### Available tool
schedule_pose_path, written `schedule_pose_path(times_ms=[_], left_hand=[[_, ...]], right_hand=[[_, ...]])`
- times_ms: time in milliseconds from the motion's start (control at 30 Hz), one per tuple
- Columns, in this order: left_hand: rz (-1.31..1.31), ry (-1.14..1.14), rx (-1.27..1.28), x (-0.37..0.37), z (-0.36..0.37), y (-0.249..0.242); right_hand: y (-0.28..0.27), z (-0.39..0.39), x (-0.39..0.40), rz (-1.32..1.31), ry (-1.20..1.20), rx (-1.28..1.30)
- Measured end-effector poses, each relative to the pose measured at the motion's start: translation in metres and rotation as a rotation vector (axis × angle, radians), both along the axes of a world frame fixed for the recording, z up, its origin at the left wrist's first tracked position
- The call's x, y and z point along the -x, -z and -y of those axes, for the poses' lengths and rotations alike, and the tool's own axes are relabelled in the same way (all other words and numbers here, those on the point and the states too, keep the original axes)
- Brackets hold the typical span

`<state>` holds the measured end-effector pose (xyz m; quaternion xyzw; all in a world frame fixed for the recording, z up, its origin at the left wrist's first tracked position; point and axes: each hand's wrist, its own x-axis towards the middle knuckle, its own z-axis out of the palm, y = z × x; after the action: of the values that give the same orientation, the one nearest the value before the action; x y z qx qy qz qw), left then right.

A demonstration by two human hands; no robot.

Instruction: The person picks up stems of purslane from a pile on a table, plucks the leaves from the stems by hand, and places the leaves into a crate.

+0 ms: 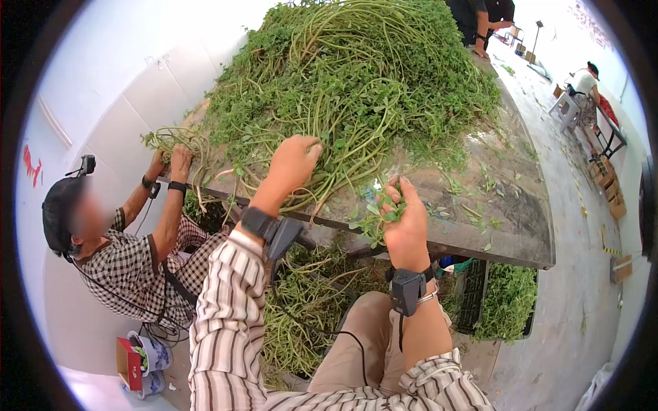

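A large heap of green leafy stems (356, 82) covers most of the table (507, 212). My left hand (296, 161) is closed at the heap's near edge, its fingertips pressed together; whatever they pinch is too small to make out. To its right, my right hand (404, 219) is closed around a small bunch of leafy sprigs (372, 222), whose leaves hang out on its left side. Loose leaves and short bits of stem lie on the tabletop to the right of my right hand.
At the left, a seated co-worker (130, 253) holds stems at the table's edge. Cut stems (301, 329) fill a container below the table. A crate of greens (507, 301) stands lower right. Other people are at the back right, near cardboard boxes (606, 181).
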<state>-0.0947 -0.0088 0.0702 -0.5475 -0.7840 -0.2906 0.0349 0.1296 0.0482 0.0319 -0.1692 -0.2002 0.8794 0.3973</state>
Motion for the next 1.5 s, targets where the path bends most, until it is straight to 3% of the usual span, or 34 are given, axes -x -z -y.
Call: schedule_pose_path(times_ms=[100,167,233,433,633,700,800,933,1000,1133,1233,1400,1500], left_hand=[[0.003,-0.085,0.004,0.013,-0.026,0.004],[-0.002,-0.276,0.074,0.019,-0.042,0.007],[0.029,-0.287,0.098,0.030,-0.054,0.017],[0.296,-0.437,0.165,0.028,-0.067,0.015],[0.481,-0.347,-0.189,0.049,-0.075,0.035],[0.510,-0.208,-0.446,0.030,-0.067,0.021],[0.670,-0.082,-0.571,0.017,-0.059,0.008],[0.673,-0.115,-0.511,0.006,-0.047,-0.006],[0.808,-0.034,-0.576,-0.012,-0.041,-0.013],[0.593,0.015,-0.607,-0.017,-0.036,0.002],[0.432,-0.022,-0.410,-0.034,-0.024,0.001],[0.204,0.213,-0.451,-0.037,-0.017,0.011],[0.104,0.183,-0.329,-0.040,-0.013,0.013]], right_hand=[[-0.005,0.002,-0.003,-0.010,-0.006,0.019],[-0.008,0.002,-0.007,-0.025,-0.011,0.025],[-0.010,0.002,-0.010,-0.072,-0.053,0.005],[-0.013,-0.001,-0.014,-0.086,-0.049,0.019],[-0.009,-0.004,-0.016,-0.090,-0.046,0.011],[-0.010,-0.003,-0.017,-0.081,-0.045,0.008],[-0.010,-0.003,-0.017,-0.063,-0.035,0.010],[-0.009,-0.003,-0.017,-0.054,-0.029,0.004],[-0.006,-0.004,-0.017,-0.051,-0.046,-0.011],[-0.007,-0.003,-0.017,-0.003,-0.059,-0.066],[-0.017,0.000,-0.015,0.099,-0.032,-0.115],[-0.023,0.002,-0.011,0.208,0.019,-0.238],[-0.023,0.000,-0.011,0.229,0.106,-0.331]])
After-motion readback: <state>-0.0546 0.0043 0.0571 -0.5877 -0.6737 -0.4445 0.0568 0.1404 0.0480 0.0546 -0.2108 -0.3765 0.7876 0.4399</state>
